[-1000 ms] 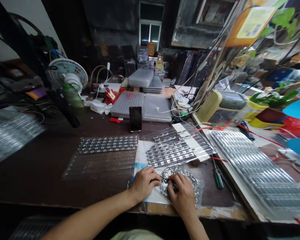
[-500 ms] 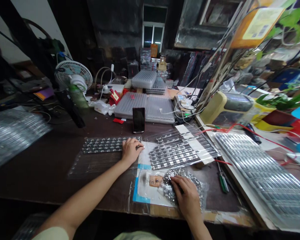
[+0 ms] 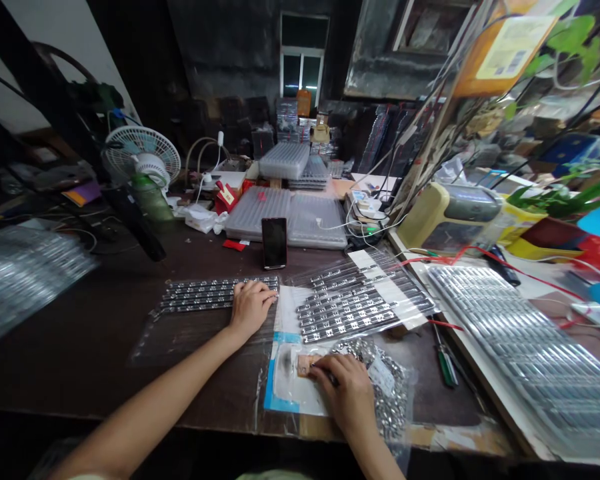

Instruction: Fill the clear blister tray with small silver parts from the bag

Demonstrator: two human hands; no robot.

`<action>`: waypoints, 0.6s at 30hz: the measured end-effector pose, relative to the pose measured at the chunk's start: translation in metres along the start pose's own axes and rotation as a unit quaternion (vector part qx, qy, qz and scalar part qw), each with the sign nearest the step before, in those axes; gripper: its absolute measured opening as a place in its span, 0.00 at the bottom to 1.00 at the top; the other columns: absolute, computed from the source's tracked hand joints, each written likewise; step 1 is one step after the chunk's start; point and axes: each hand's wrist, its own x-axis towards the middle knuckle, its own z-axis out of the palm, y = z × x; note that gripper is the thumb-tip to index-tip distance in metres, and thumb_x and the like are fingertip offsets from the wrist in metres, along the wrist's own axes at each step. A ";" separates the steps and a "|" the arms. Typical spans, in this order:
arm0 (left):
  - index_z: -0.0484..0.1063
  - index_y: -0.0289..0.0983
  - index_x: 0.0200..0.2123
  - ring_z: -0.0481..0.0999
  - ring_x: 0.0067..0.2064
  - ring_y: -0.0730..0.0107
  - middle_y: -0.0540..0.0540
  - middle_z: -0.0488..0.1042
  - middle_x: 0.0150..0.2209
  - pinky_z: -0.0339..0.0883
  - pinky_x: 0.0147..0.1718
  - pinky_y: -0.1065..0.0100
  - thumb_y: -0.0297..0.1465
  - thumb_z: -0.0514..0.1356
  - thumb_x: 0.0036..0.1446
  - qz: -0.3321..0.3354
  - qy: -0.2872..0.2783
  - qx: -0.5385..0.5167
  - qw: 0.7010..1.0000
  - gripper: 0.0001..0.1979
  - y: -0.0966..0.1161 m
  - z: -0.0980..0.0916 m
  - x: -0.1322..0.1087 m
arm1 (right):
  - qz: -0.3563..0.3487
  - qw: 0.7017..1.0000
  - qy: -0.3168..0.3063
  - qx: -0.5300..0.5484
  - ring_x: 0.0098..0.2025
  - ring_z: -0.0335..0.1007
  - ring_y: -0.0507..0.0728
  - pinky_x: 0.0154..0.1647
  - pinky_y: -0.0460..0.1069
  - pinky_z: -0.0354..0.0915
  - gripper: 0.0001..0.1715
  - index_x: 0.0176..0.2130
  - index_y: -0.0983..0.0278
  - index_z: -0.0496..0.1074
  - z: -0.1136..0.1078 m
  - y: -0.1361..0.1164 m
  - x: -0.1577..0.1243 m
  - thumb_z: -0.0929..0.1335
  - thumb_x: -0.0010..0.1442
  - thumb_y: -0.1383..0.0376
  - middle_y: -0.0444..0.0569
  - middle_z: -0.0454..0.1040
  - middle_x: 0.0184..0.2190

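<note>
My left hand (image 3: 251, 309) rests with curled fingers on the right end of a row of dark circuit strips (image 3: 205, 295), which lie on a clear plastic sheet (image 3: 180, 340). My right hand (image 3: 343, 390) is pinching a small dark part beside a tan pad (image 3: 304, 365). The pad lies on a white sheet with blue edging (image 3: 285, 380). A clear bag of small silver parts (image 3: 393, 393) sits just right of that hand, partly hidden by it. More strips in clear plastic (image 3: 365, 300) lie above both hands.
A phone (image 3: 274, 243) stands upright behind the strips, before large translucent trays (image 3: 285, 217). A green-handled screwdriver (image 3: 446, 367) lies to the right. Packs of strips lie at the right (image 3: 520, 353) and left (image 3: 25, 280). A fan (image 3: 143, 157) stands at the back left.
My left hand has moved from the silver parts to the dark strips. My right hand has moved left, from the bag to the tan pad, and the bag now shows more.
</note>
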 end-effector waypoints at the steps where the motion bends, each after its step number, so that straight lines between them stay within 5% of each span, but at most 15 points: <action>1: 0.79 0.44 0.36 0.68 0.43 0.59 0.47 0.77 0.38 0.49 0.48 0.55 0.31 0.59 0.58 0.007 -0.009 -0.017 1.000 0.08 0.009 0.002 0.004 | 0.000 1.000 0.000 -0.004 0.33 0.68 0.53 0.36 0.49 0.57 0.11 0.31 0.58 0.74 0.003 -0.003 0.001 0.65 0.62 0.58 0.44 0.74 0.29; 6: 0.79 0.43 0.35 0.72 0.42 0.62 0.46 0.79 0.37 0.51 0.49 0.56 0.33 0.60 0.57 0.026 -0.056 -0.080 0.995 0.07 0.058 0.023 0.028 | -0.011 1.000 -0.005 -0.007 0.35 0.66 0.54 0.37 0.50 0.55 0.12 0.36 0.56 0.76 0.011 -0.002 0.000 0.63 0.63 0.59 0.45 0.75 0.33; 9: 0.79 0.40 0.30 0.73 0.40 0.61 0.45 0.79 0.35 0.53 0.48 0.56 0.34 0.62 0.55 0.014 -0.062 -0.099 0.993 0.05 0.070 0.034 0.040 | -0.013 1.000 -0.007 -0.003 0.35 0.66 0.54 0.37 0.50 0.54 0.11 0.37 0.55 0.76 0.012 -0.002 0.000 0.63 0.63 0.60 0.45 0.74 0.33; 14: 0.77 0.38 0.31 0.76 0.39 0.63 0.46 0.80 0.34 0.61 0.45 0.61 0.29 0.61 0.54 -0.019 -0.062 -0.165 0.984 0.04 0.058 0.028 0.037 | -0.009 1.000 -0.014 -0.026 0.37 0.66 0.54 0.38 0.50 0.56 0.10 0.40 0.53 0.75 0.008 -0.001 -0.001 0.64 0.62 0.62 0.44 0.74 0.35; 18: 0.74 0.37 0.41 0.77 0.31 0.71 0.47 0.78 0.34 0.67 0.30 0.72 0.28 0.55 0.58 -0.035 -0.088 -0.240 0.966 0.10 0.041 0.008 0.009 | -0.039 0.990 -0.012 -0.137 0.46 0.65 0.57 0.43 0.52 0.57 0.22 0.52 0.55 0.68 -0.007 0.022 -0.014 0.61 0.62 0.70 0.45 0.73 0.46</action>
